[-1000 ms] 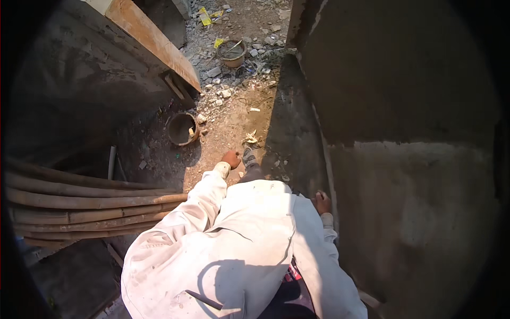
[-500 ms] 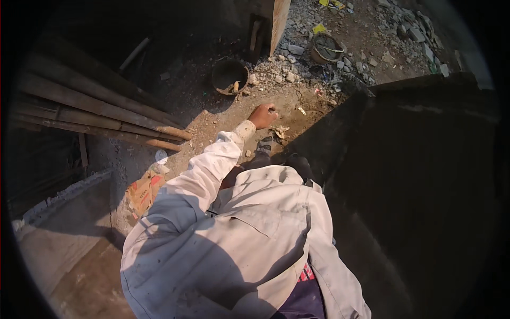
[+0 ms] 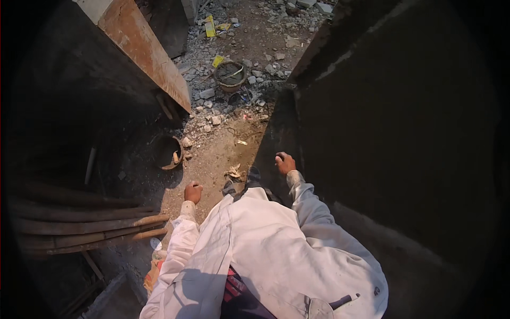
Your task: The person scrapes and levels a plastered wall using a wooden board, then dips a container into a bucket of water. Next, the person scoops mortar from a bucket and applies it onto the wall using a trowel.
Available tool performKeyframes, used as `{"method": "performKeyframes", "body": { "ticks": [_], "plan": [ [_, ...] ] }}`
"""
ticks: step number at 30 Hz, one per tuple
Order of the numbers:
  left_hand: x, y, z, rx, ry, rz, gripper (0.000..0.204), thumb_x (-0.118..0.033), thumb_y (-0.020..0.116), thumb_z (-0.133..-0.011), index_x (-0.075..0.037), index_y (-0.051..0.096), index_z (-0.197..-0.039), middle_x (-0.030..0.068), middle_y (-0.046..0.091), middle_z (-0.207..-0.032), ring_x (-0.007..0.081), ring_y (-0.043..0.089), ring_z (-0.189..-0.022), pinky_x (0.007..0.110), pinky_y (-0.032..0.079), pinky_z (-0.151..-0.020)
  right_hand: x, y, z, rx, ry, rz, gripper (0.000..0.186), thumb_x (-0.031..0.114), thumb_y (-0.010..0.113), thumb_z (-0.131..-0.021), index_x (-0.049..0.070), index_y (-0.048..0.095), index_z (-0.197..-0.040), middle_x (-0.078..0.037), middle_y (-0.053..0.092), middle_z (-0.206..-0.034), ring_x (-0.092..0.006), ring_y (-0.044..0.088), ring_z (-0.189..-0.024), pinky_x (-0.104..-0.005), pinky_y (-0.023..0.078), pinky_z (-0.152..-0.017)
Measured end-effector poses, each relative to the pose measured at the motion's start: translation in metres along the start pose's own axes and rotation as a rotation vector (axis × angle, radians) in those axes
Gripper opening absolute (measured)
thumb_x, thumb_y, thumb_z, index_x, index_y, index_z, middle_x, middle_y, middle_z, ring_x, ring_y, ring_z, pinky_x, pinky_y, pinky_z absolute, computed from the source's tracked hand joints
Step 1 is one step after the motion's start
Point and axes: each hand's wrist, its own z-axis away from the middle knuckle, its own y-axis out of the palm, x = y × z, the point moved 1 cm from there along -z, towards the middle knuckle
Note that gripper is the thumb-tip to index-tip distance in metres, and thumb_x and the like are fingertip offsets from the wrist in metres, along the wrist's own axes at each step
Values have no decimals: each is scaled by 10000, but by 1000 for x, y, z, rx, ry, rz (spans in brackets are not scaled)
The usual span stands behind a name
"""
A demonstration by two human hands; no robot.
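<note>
My left hand point(image 3: 193, 192) hangs in sunlight over the dirt path, fingers curled in, with nothing seen in them. On the other side, my right hand point(image 3: 286, 163) is held out in front of the dark wall, its fingers loosely curled and no object showing. Neither hand touches anything. Closest to my left hand lies a tipped-looking dark tub point(image 3: 179, 158), with a tan wooden-looking piece point(image 3: 176, 157) at its rim. Farther ahead sits a round tub of grey mortar point(image 3: 230, 76), a light handle across it. My shoes point(image 3: 253, 175) stand on the path.
A dark wall point(image 3: 393, 122) runs along the right. Bamboo poles point(image 3: 106, 227) jut toward the path from the left. An orange-brown panel edge point(image 3: 143, 50) stands at the far left. Broken stones point(image 3: 208, 93) and yellow wrappers point(image 3: 210, 26) litter the ground ahead.
My view has turned to the right and moved forward. My right hand has come into view. My left hand has swung back toward my body. The mortar tub now appears nearer the middle.
</note>
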Motion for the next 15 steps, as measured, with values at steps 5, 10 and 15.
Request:
{"method": "performKeyframes", "body": {
  "ticks": [5, 10, 15],
  "plan": [
    [-50, 32, 24, 99, 139, -39, 311, -163, 653, -794, 6, 654, -1056, 207, 679, -1009, 321, 651, -972, 367, 497, -848, -77, 14, 6, 48, 115, 23, 246, 172, 586, -849, -4, 648, -1009, -156, 687, -898, -236, 683, -751, -372, 540, -711],
    [-17, 47, 77, -32, 33, 209, 306, -156, 646, -802, 7, 640, -1060, 209, 681, -986, 313, 658, -943, 367, 509, -823, -121, 5, 65, 611, 361, 568, 391, 347, 537, -824, 90, 663, -1091, -205, 594, -1212, -371, 555, -1146, -438, 440, -989],
    [25, 73, 113, -72, -213, 338, 337, -112, 581, -813, 86, 587, -1086, 177, 686, -975, 243, 669, -941, 329, 514, -792, -136, -46, 56, 760, 151, 763, 443, 360, 531, -810, 63, 661, -1112, -215, 615, -1166, -384, 570, -1109, -447, 452, -962]
  ]
}}
